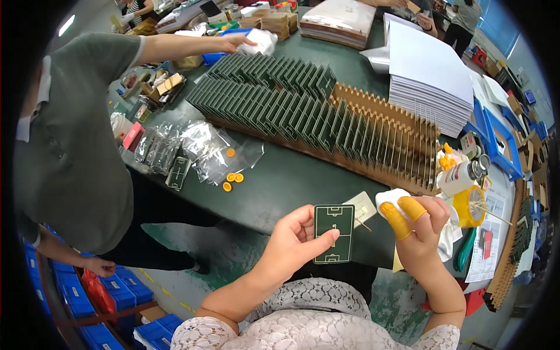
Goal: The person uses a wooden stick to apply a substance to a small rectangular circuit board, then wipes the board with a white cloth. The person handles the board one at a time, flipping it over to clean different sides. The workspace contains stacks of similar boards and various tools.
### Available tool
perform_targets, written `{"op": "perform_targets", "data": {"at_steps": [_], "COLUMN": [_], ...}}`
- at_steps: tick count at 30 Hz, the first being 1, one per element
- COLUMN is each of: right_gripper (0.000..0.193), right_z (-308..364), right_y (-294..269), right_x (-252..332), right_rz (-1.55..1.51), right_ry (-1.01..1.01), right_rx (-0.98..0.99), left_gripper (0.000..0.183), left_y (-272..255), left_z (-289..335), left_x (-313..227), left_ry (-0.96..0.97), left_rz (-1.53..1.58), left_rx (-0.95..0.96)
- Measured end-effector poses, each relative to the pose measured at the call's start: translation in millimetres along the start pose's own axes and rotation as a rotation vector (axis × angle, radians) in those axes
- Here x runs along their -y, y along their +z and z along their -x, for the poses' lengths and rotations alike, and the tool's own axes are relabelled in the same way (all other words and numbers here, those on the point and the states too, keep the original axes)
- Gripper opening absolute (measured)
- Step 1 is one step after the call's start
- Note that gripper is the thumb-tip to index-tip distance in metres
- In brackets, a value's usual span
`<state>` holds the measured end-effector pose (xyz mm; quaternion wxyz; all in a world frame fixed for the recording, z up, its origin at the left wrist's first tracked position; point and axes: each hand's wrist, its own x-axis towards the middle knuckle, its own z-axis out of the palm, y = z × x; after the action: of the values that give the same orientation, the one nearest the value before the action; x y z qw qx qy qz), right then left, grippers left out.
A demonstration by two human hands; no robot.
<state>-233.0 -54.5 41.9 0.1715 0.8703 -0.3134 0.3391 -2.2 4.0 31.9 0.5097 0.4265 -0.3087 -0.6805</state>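
Observation:
My left hand grips a small dark green plate printed with white football-pitch lines, the thumb across its face. To its right, my right hand pinches a folded white cloth; yellow finger covers sit on two of its fingers. The hands are apart, and the cloth does not touch the plate. Partly hidden behind the plate is a cream card with a thin stick by it. Beyond my hands, rows of similar green plates stand tilted in a long notched brown rack.
Right of my hand stand a yellow container with a stick and a white bottle. White sheets are stacked behind. Orange discs and plastic bags lie at left. A co-worker in a grey-green shirt reaches over the table.

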Motion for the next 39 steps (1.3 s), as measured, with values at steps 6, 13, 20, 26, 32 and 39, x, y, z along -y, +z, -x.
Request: {"op": "perform_targets", "data": {"at_steps": [6, 13, 20, 26, 32, 39], "right_gripper": [0.047, 0.035, 0.03, 0.029, 0.031, 0.025], "right_z": [2, 1, 4, 8, 24, 40], "right_y": [-10, -11, -9, -11, -17, -21], "right_x": [-6, -10, -11, -11, -16, -25], "right_rz": [-0.222, -0.585, -0.754, -0.767, -0.826, -0.912], "right_ry": [0.221, 0.435, 0.567, 0.595, 0.742, 0.897], "right_rx": [0.099, 0.089, 0.121, 0.09, -0.023, -0.199], "left_gripper": [0.032, 0.033, 0.033, 0.033, 0.033, 0.035], "left_y": [-4, -7, -10, -9, -10, -10], "left_z": [0, 1, -1, -5, -10, -22], "left_x": [-1, -2, 0, 1, 3, 3], "left_ry": [-0.007, 0.006, 0.01, 0.006, 0.006, 0.025], "left_rz": [-0.012, -0.033, -0.031, -0.027, -0.045, -0.057], "left_rx": [0.009, -0.012, -0.022, -0.021, -0.042, -0.064]}}
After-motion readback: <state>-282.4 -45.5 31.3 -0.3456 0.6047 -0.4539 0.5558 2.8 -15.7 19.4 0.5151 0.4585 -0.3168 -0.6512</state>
